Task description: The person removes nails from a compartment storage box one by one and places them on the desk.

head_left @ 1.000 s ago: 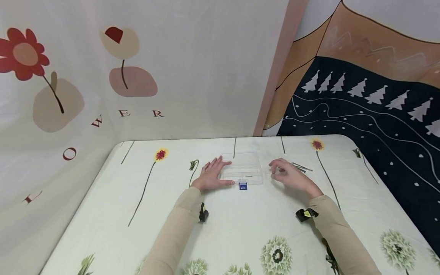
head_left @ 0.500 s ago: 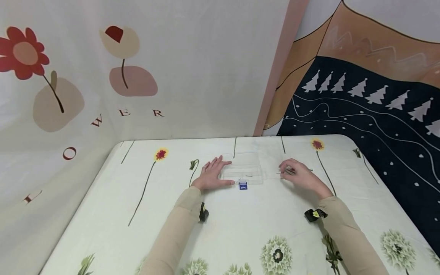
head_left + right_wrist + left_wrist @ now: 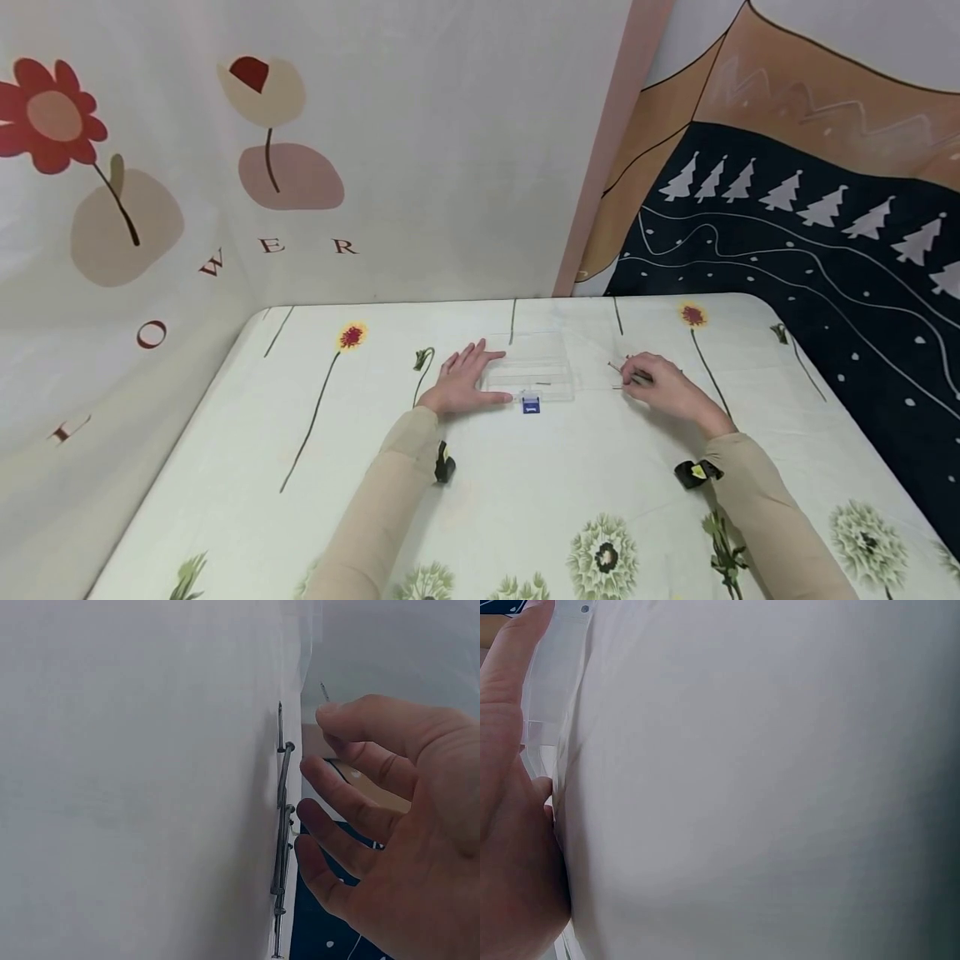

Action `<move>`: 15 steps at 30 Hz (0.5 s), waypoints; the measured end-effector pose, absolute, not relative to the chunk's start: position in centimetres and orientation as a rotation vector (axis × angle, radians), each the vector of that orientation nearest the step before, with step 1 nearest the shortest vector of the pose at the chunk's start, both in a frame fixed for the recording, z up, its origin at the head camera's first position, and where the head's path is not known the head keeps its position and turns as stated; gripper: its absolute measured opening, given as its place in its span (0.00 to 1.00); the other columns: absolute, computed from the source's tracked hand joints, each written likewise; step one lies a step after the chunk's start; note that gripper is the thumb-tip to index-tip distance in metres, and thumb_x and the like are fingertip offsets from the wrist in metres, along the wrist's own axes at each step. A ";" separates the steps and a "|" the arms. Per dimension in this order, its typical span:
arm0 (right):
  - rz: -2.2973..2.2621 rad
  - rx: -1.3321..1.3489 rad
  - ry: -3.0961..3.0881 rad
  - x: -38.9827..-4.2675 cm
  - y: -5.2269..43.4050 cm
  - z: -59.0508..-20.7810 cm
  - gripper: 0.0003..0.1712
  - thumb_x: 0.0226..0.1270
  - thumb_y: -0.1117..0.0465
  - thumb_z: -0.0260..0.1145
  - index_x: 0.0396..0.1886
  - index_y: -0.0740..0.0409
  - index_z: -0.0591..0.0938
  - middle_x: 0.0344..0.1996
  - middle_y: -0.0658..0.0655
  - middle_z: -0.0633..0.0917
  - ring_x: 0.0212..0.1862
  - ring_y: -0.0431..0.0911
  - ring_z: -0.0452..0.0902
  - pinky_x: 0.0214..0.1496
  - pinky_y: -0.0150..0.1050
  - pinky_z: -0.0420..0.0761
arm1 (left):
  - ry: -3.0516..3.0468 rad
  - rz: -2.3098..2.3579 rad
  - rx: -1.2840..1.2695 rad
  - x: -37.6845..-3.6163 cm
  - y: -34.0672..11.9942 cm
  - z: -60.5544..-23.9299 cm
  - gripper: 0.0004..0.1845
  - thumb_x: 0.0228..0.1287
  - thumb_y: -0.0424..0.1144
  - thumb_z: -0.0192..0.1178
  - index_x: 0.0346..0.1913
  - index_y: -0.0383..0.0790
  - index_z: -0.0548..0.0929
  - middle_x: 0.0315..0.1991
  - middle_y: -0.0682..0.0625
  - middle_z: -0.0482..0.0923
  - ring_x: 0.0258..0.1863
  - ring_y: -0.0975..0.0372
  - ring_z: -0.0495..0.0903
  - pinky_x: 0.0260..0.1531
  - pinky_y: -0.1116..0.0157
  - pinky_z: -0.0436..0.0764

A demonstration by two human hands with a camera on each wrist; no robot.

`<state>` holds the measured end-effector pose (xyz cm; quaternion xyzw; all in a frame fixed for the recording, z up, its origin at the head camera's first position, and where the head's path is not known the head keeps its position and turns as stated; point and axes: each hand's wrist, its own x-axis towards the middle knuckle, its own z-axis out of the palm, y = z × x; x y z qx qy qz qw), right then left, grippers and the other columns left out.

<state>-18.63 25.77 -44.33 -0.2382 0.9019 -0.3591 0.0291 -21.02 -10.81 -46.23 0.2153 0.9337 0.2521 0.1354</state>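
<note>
A clear plastic compartment box [image 3: 558,367] with a blue tag [image 3: 531,406] at its near side lies on the table. My left hand [image 3: 461,385] rests at the box's left side, fingers spread and thumb along the near edge. A small nail lies in one of its front compartments. To the right of the box, my right hand [image 3: 663,385] pinches a thin nail [image 3: 324,690] between thumb and forefinger, its point sticking out past the tips. Several loose nails [image 3: 282,840] lie on the table by the other fingers, partly hidden by the hand in the head view.
A white flower-print cloth [image 3: 525,483] covers the table. A white printed curtain [image 3: 450,167] hangs along the back and left, and a dark tree-pattern cloth [image 3: 795,250] hangs at the right.
My right hand has moved right, away from the box and over the loose nails, still pinching a nail. The left hand and the box have stayed in place.
</note>
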 end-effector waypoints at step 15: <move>-1.060 -0.711 2.825 -18.4 27.3 -44.2 0.05 0.62 0.69 0.67 0.32 0.55 0.81 0.42 0.58 0.81 0.48 0.54 0.73 0.47 0.49 0.73 | 2.697 0.719 0.617 -21.2 -10.8 -46.3 0.45 0.57 0.64 0.61 0.75 0.52 0.58 0.77 0.44 0.36 0.75 0.53 0.35 0.70 0.51 0.35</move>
